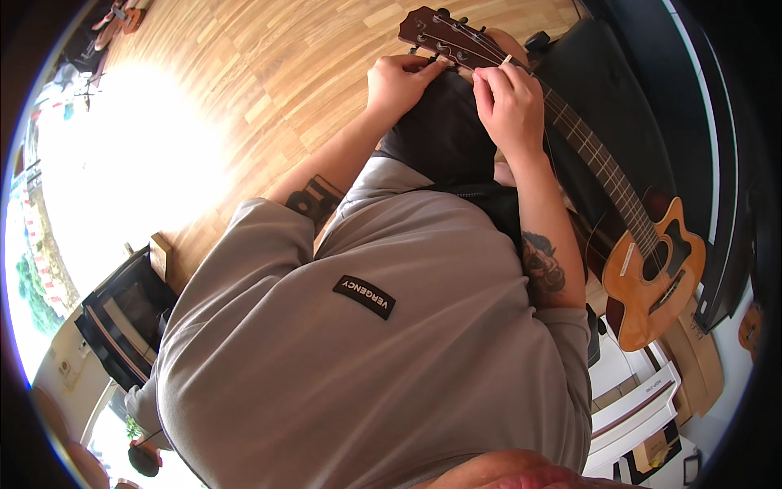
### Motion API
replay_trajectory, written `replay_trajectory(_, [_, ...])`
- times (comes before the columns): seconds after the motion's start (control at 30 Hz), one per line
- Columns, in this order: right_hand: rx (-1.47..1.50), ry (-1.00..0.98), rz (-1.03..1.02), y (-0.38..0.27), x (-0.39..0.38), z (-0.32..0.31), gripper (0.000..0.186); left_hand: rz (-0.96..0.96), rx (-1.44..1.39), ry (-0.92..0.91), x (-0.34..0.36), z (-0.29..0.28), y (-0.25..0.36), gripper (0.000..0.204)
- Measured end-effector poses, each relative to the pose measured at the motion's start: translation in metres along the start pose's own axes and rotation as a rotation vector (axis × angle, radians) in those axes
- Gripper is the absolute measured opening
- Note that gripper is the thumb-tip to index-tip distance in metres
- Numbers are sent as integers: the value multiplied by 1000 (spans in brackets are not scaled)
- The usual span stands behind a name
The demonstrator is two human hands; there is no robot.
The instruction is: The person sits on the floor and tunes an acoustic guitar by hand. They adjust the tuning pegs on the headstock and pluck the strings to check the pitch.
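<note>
Head view: my acoustic guitar (612, 178) runs from twelve o'clock to three, probably light and fragile, best held by its stiff neck (590, 143). My left hand (397, 85) touches the tuning pegs (413, 50), my right hand (515, 110) nearby; what either grips, I cannot tell. Glossy blond top (639, 319); wood-strip floor (269, 90) at eleven.
</note>
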State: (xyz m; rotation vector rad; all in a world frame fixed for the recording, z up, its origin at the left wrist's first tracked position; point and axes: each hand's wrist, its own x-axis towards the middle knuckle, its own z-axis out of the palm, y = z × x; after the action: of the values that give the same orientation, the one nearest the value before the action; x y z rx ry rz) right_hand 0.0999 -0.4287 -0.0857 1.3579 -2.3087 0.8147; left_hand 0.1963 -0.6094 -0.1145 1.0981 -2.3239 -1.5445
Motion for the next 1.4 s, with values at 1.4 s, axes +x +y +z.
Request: replay_trajectory(1.4, [-13, -24, 10, 0, -2, 1, 9, 63, 31, 96, -1, 4, 3, 32])
